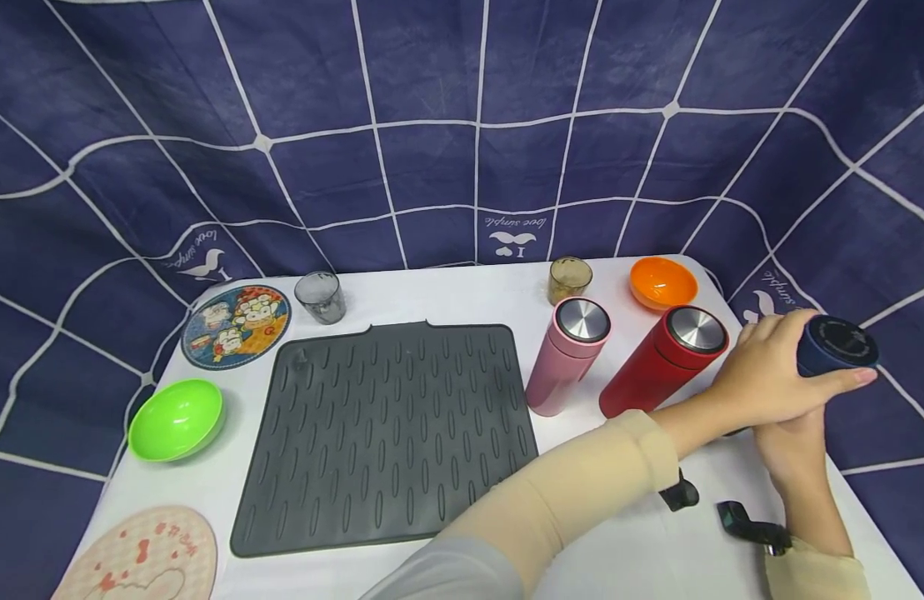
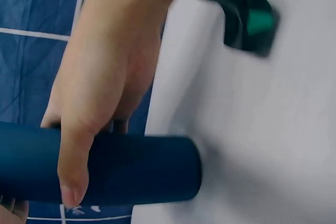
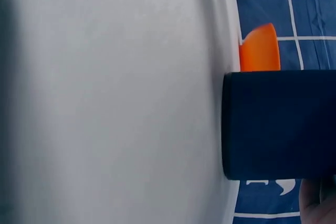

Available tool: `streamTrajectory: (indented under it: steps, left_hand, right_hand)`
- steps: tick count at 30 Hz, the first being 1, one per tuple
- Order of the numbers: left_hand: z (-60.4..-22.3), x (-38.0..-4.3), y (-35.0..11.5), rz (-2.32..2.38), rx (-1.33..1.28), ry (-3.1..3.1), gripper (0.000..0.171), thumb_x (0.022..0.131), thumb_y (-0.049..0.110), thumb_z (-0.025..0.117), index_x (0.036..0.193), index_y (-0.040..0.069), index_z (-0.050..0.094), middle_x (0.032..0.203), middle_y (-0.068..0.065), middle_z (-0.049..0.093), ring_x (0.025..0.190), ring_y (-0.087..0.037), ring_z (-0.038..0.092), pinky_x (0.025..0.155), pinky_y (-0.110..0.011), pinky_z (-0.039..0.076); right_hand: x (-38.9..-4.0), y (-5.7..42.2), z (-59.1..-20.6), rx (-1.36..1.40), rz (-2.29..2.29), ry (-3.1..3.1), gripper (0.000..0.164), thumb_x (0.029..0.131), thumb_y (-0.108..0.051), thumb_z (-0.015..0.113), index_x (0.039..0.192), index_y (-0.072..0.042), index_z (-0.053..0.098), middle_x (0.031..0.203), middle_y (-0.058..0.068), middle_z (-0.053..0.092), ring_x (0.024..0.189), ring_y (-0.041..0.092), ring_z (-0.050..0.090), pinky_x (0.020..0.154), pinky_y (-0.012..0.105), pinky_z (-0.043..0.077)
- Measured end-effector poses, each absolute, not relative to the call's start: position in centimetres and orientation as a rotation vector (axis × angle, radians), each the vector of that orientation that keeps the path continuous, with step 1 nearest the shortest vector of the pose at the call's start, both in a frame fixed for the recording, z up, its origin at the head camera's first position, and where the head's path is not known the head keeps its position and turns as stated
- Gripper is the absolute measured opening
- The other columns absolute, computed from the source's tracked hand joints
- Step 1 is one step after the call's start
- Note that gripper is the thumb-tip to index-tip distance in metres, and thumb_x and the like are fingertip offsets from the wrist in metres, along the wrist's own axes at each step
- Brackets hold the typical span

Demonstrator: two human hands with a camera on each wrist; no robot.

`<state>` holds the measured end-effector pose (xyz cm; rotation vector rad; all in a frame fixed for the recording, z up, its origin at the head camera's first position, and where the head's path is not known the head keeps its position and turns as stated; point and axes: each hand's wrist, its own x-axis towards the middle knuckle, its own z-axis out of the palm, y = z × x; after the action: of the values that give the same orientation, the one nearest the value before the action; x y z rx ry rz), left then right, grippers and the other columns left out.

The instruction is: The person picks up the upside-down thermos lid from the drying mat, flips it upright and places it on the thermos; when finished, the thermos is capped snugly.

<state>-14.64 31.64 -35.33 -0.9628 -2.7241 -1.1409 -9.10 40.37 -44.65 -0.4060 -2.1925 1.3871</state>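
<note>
At the far right, a dark blue thermos bottle [image 1: 836,343] stands in both hands, its round dark top facing up in the head view. My left hand [image 1: 776,367] holds it near the top, thumb on the near side. Lower on the body, my right hand [image 2: 105,93] grips the blue thermos [image 2: 142,169] in the left wrist view, thumb across it. In the right wrist view the base of the thermos [image 3: 278,124] is close to the white table; I cannot tell whether it touches. A red thermos [image 1: 660,362] and a pink thermos [image 1: 566,358] stand left of the hands.
A grey ridged mat [image 1: 387,433] lies mid-table [image 1: 447,292]. Behind are an orange bowl [image 1: 662,283], an amber glass [image 1: 569,279] and a grey glass [image 1: 321,297]. Leftward lie a green bowl [image 1: 177,419], a round patterned mat [image 1: 237,327] and a pink mat [image 1: 142,558].
</note>
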Motion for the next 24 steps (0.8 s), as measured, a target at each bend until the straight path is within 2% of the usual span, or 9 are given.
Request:
streamTrajectory:
  steps: [2, 5, 8, 11, 14, 17, 19, 24]
  left_hand:
    - [-35.1, -14.6, 31.8, -1.127, -0.939, -2.757, 0.06, 0.071, 0.068, 0.066, 0.121, 0.044, 0.044, 0.115, 0.037, 0.044, 0.106, 0.015, 0.036, 0.101, -0.007, 0.022]
    - [-34.7, -14.1, 32.2, -1.099, -0.79, -2.766, 0.067, 0.059, 0.075, 0.07, 0.114, 0.045, 0.046, 0.106, 0.036, 0.046, 0.105, 0.016, 0.039, 0.107, -0.01, 0.021]
    - [-34.4, -13.5, 32.8, -1.075, -0.616, -2.771, 0.072, 0.052, 0.08, 0.069, 0.109, 0.045, 0.044, 0.101, 0.032, 0.045, 0.105, 0.012, 0.042, 0.101, -0.01, 0.029]
    - [-34.4, -13.2, 33.0, -1.057, -0.555, -2.765, 0.071, 0.055, 0.08, 0.067, 0.111, 0.045, 0.042, 0.103, 0.032, 0.045, 0.109, 0.011, 0.043, 0.099, -0.009, 0.03]
    - [-34.5, -13.6, 32.9, -1.063, -0.646, -2.723, 0.063, 0.058, 0.077, 0.069, 0.108, 0.047, 0.047, 0.099, 0.036, 0.049, 0.1, 0.016, 0.045, 0.097, -0.006, 0.028]
    - [-34.5, -14.2, 32.7, -1.092, -0.738, -2.727, 0.059, 0.058, 0.074, 0.072, 0.107, 0.051, 0.051, 0.094, 0.042, 0.052, 0.085, 0.018, 0.044, 0.082, -0.002, 0.029]
    - [-34.4, -14.5, 32.6, -1.128, -0.786, -2.752, 0.059, 0.058, 0.071, 0.074, 0.109, 0.053, 0.051, 0.094, 0.043, 0.052, 0.081, 0.017, 0.043, 0.072, -0.003, 0.027]
    - [-34.2, -14.4, 32.8, -1.188, -0.757, -2.807, 0.064, 0.057, 0.068, 0.077, 0.111, 0.051, 0.046, 0.094, 0.041, 0.051, 0.084, 0.016, 0.043, 0.076, -0.007, 0.028]
  right_hand:
    - [-9.0, 40.6, -44.7, -0.431, 1.387, -2.222, 0.039, 0.083, 0.002, 0.063, 0.117, -0.014, 0.057, 0.091, -0.015, 0.058, 0.081, 0.004, 0.049, 0.067, 0.012, 0.037]
    - [-8.8, 40.9, -45.1, -0.467, 1.367, -2.252, 0.041, 0.083, 0.0, 0.063, 0.119, -0.017, 0.056, 0.095, -0.019, 0.056, 0.083, 0.001, 0.048, 0.069, 0.011, 0.037]
    - [-8.6, 41.2, -45.4, -0.485, 1.294, -2.275, 0.05, 0.081, -0.004, 0.066, 0.125, -0.024, 0.052, 0.1, -0.027, 0.05, 0.09, -0.006, 0.044, 0.075, 0.007, 0.032]
    - [-8.7, 41.4, -45.3, -0.439, 1.173, -2.288, 0.057, 0.078, -0.008, 0.07, 0.129, -0.024, 0.049, 0.102, -0.032, 0.044, 0.094, -0.011, 0.04, 0.082, 0.007, 0.027]
    - [-9.0, 41.6, -45.1, -0.383, 1.119, -2.277, 0.06, 0.076, -0.007, 0.07, 0.13, -0.021, 0.049, 0.103, -0.034, 0.043, 0.097, -0.013, 0.039, 0.084, 0.008, 0.026]
    - [-9.1, 42.0, -45.0, -0.426, 1.159, -2.298, 0.057, 0.078, -0.006, 0.068, 0.129, -0.024, 0.048, 0.101, -0.031, 0.046, 0.094, -0.01, 0.042, 0.079, 0.007, 0.029]
    - [-9.1, 42.2, -45.0, -0.479, 1.214, -2.328, 0.059, 0.079, -0.007, 0.069, 0.13, -0.027, 0.045, 0.103, -0.029, 0.048, 0.093, -0.007, 0.042, 0.074, 0.008, 0.031]
    - [-9.0, 42.2, -45.2, -0.537, 1.243, -2.373, 0.056, 0.081, -0.01, 0.068, 0.128, -0.03, 0.045, 0.104, -0.03, 0.047, 0.092, -0.007, 0.042, 0.072, 0.008, 0.031]
